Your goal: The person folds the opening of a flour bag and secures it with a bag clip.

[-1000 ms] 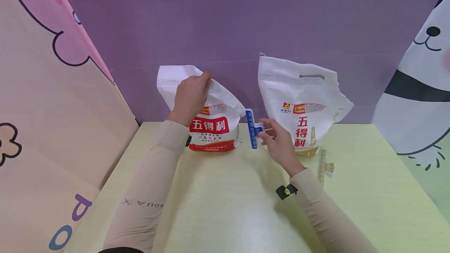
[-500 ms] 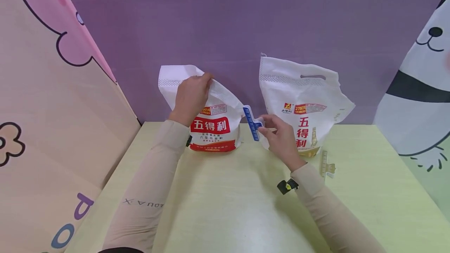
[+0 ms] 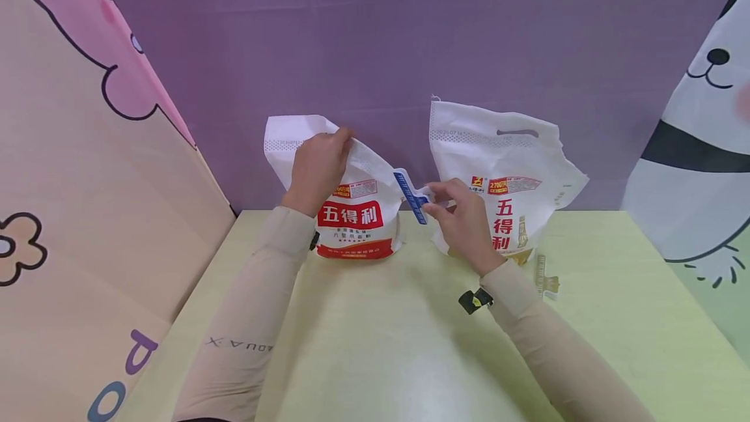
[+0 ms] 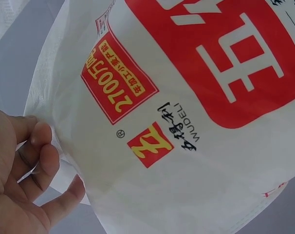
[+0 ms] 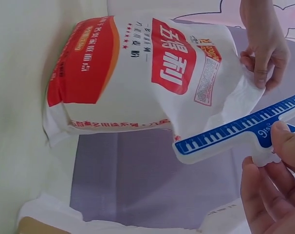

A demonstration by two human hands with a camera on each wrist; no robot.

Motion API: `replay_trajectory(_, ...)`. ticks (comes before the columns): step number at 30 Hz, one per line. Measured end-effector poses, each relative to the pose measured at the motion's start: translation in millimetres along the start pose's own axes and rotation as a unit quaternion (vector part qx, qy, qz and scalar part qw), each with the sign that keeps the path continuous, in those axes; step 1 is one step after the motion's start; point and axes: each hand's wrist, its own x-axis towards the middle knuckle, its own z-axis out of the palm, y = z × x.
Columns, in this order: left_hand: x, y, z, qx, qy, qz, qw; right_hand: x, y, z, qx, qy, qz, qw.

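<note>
A white flour bag with red print (image 3: pixel 351 215) stands at the back of the table, its top folded over. My left hand (image 3: pixel 319 165) grips that folded top; in the left wrist view its fingers (image 4: pixel 45 161) lie curled at the bag's edge. My right hand (image 3: pixel 465 223) pinches a blue and white bag clip (image 3: pixel 411 197) by its handle, thumb against fingers. The clip's long ruled bar (image 5: pixel 235 127) slants beside the bag's upper right corner and overlaps it in the right wrist view.
To the right stands a second, taller white flour bag (image 3: pixel 498 161) with a handle slot, behind my right hand. A gold-coloured clip (image 3: pixel 547 281) lies on the table (image 3: pixel 375 344) in front of it. A purple cloth wall (image 3: pixel 375 38) rises close behind both bags.
My right hand has moved left and slightly up, bringing the blue clip to the folded bag's right corner and tilting it from near upright to slanted. The left hand keeps its grip.
</note>
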Motion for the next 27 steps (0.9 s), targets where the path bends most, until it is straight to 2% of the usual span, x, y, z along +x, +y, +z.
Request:
replay_trajectory(9,-0.4,0.4,-0.5,0.001,-0.006,-0.008,0.9999,10.7,-7.2,-0.9,-0.005,0.002,-0.011,1.0)
replay_trajectory(16,-1.4,2.3,-2.2,-0.002,-0.013,-0.016,0.9998,20.1,-9.9,-1.8,-0.02,0.008,-0.036,0.999)
replay_trajectory(27,-2.2,2.9,-3.7,-0.004,-0.018,-0.02,0.9996,32.5,-11.8,0.9,-0.042,0.002,-0.042,0.998)
